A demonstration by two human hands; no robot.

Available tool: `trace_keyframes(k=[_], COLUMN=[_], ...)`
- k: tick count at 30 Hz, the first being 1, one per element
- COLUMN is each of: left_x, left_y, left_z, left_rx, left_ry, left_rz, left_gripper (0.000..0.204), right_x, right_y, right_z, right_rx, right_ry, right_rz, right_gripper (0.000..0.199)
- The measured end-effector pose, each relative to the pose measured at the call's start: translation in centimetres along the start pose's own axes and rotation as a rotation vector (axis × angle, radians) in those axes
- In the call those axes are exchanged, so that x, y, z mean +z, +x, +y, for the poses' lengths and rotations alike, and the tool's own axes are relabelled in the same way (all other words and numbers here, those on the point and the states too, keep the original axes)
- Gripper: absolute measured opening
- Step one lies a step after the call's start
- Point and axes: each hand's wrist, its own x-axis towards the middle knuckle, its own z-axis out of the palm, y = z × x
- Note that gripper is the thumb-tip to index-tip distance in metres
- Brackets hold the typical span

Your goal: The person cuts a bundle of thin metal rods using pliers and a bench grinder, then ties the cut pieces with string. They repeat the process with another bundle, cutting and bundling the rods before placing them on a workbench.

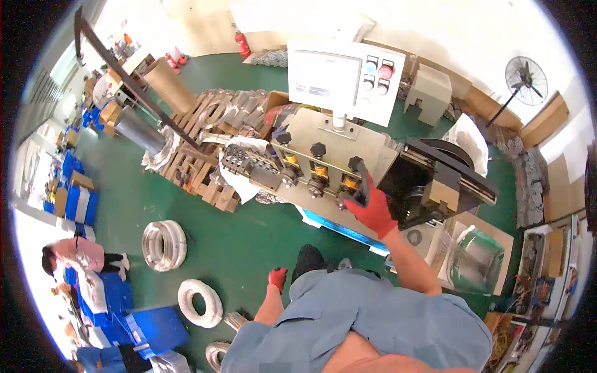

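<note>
My right hand [373,210], in a red glove with dark fingertips, is at the right-hand roller unit of a bench machine [298,133]. Its index finger stretches up near a black knob [355,163], and the thumb lies apart by the lower roller [343,200]. No loose object shows in this hand. Two similar units with a middle knob [318,149] and a left knob [283,137] stand beside it. Low by my side hangs my left hand [277,278], also red-gloved, away from the machine; its fingers are too small to read.
A control panel [379,78] with a screen and buttons rises behind the machine. Wire coils [163,245] lie on the green floor to the left. A wooden pallet [202,180] is beyond them. Blue bins [155,332] and a person [84,255] are at far left; a fan [525,81] stands right.
</note>
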Motion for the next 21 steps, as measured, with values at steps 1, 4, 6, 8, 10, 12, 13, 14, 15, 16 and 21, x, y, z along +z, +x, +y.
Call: trace_keyframes(k=[1,4,6,8,10,12,13,14,15,16,21], left_x=[-1.4,-2.2,-2.5,-4.1,-7.3,-10.6,-12.5,-14.2,-15.6,-16.1,-21.3], left_y=[0.9,2.4,4.0,8.1,10.6,14.3,15.2,16.2,17.1,17.5,20.3], left_z=[-2.7,-4.8,-3.8,-1.1,0.0,3.8,5.8,7.8,10.2,12.9,20.5], left_rx=[0.120,0.416,0.534,0.801,0.902,0.946,1.007,1.028,0.946,0.309,-0.111], left_ry=[0.280,0.862,0.937,0.940,0.954,1.154,1.288,1.361,1.356,0.654,-0.068], left_rz=[-0.098,-0.352,-0.319,-0.191,-0.123,-0.182,-0.176,-0.157,-0.160,-0.310,-0.036], left_gripper=[0.033,0.036,0.035,0.034,0.031,0.026,0.023,0.022,0.020,0.015,0.011], right_x=[-0.1,-0.6,-0.3,0.3,2.4,2.6,2.9,3.4,3.8,3.9,4.2], right_y=[1.1,4.0,6.1,8.8,12.2,14.7,15.8,16.8,18.0,19.0,22.4], right_z=[-0.7,-1.1,-0.9,-0.7,-2.6,-2.2,-1.8,-2.0,-2.1,-2.2,-3.1], right_rx=[-0.012,-0.010,0.031,0.059,0.036,0.055,0.057,0.086,0.112,0.134,0.191], right_ry=[-0.025,-0.087,-0.187,-0.260,-0.290,-0.382,-0.437,-0.484,-0.529,-0.567,-0.677], right_rz=[0.022,0.092,0.121,0.155,0.142,0.224,0.239,0.255,0.279,0.311,0.325], right_gripper=[0.087,0.089,0.091,0.095,0.095,0.092,0.091,0.089,0.087,0.086,0.084])
